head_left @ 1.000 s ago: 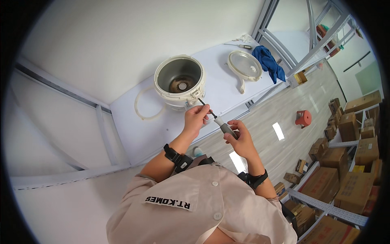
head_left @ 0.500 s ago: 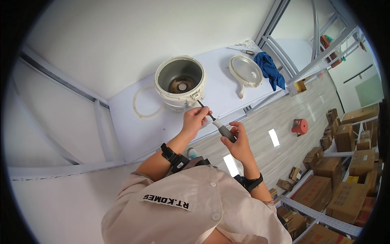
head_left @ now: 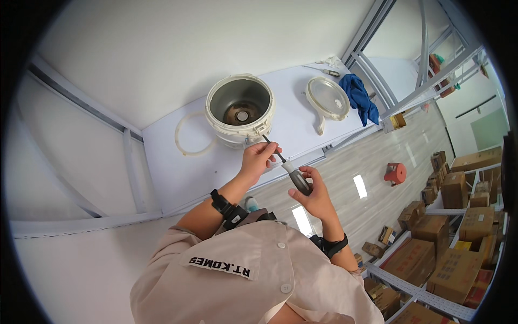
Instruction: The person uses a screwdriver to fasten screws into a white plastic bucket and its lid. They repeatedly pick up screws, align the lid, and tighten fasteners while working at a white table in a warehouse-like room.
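Note:
A white rice cooker body [head_left: 229, 139] stands on the white table with its lid off, and its grey inside and brown-stained bottom show. In front of it I hold a screwdriver [head_left: 297, 178] with a grey and white handle and a dark shaft. My left hand [head_left: 258, 161] pinches the shaft near its tip, which points at the cooker's front rim by the latch or hinge part. My right hand [head_left: 315, 195] is loosely around the handle's end, thumb on one side and fingers on the other. The exact contact of the tip is too small to tell.
A cream ring [head_left: 178, 141] lies left of the cooker. To the right are a round lid [head_left: 327, 98] with a handle-like arm, a blue cloth [head_left: 358, 100] and another screwdriver [head_left: 330, 72]. A red stool [head_left: 396, 173] and shelved cardboard boxes [head_left: 431, 232] stand beyond.
My right hand's fingers have shifted round the screwdriver handle, and the handle has tilted slightly. My left hand keeps its pinch on the shaft. The cooker has not moved.

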`<state>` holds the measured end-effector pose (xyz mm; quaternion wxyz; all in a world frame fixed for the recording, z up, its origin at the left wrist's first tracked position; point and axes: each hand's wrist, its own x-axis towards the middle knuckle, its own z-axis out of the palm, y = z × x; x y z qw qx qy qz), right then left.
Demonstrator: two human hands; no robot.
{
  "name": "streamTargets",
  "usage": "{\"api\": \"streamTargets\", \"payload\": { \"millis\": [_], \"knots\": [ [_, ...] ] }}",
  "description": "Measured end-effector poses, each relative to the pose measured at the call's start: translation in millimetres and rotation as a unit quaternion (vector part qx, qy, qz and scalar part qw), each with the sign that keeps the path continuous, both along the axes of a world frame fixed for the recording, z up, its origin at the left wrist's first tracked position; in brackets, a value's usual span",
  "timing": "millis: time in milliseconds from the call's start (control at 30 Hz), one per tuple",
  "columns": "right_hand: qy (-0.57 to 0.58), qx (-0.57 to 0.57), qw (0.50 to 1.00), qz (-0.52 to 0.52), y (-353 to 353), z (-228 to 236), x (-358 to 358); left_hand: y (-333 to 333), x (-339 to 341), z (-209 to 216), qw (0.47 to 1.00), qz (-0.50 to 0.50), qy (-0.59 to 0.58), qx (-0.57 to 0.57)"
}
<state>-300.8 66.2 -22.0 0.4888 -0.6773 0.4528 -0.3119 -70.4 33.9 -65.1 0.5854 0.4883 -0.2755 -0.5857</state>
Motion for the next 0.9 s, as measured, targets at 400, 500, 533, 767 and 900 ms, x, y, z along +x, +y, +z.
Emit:
{"api": "streamTargets", "payload": {
  "millis": [400,500,533,767,900],
  "knots": [
    [-0.153,0.266,0.951,0.031,-8,2,-5,-3,1,-5,1.0,-0.006,-0.004,0.016],
    [-0.176,0.303,0.937,0.007,-10,4,-6,1,0,3,0.999,-0.029,0.024,0.004],
    [-0.131,0.199,0.971,0.003,-8,1,-4,-1,2,-5,0.999,-0.036,0.006,-0.012],
    [0.081,-0.071,0.994,-0.019,1,4,-1,-4,4,-18,0.998,-0.033,-0.041,0.026],
    [0.0,0.059,0.998,0.01,-1,-3,-1,-6,5,-22,0.999,-0.03,-0.023,0.02]
  ]
}}
